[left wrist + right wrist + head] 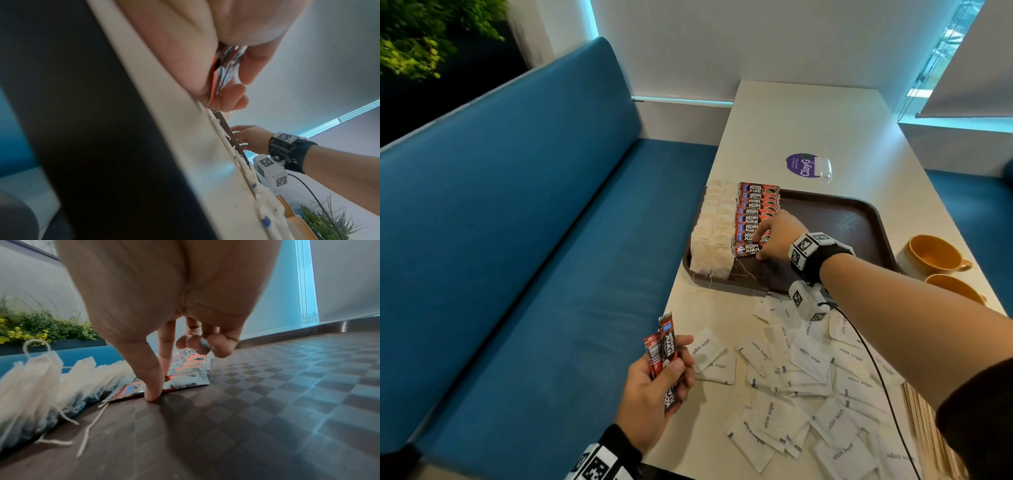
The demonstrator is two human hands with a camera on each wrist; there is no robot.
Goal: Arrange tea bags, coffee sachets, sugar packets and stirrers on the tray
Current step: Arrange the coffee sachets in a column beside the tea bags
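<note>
Nearest: left hand at the bench's front-left corner, its grip wrapped round a small fan of spare coffee sachets; count looks like 2 or 3, cannot tell exactly. Their long axes point away from the body, roughly toward the tray. In the left wrist view the thumb and fingers clamp the sachets flat.

Just right of that hand: loose white sugar packets scattered over the near bench, not yet on the tray. Wooden stirrers lie at the near right edge, partly under the right forearm.

Middle: brown tray. Right hand reaches across onto it. Thumb and forefinger are down on the nearest sachet of the sachet row, at its right part; other fingers curl loosely above. In the right wrist view the thumb tip sits at the sachet's near edge against the tray floor. Judgement: a light pinch, settling that sachet.

Key relation: row sachets lie with long axes left-right, overlapped, the column running away from the body. The open slot is at the near end, so the next sachet must turn about 90 degrees from how the left hand holds it. The right hand is nearer the slot.

Left of the row: tea bags, strings trailing at the near end.

Farthest: 2 orange cups right of the tray, a purple sticker beyond.
</note>
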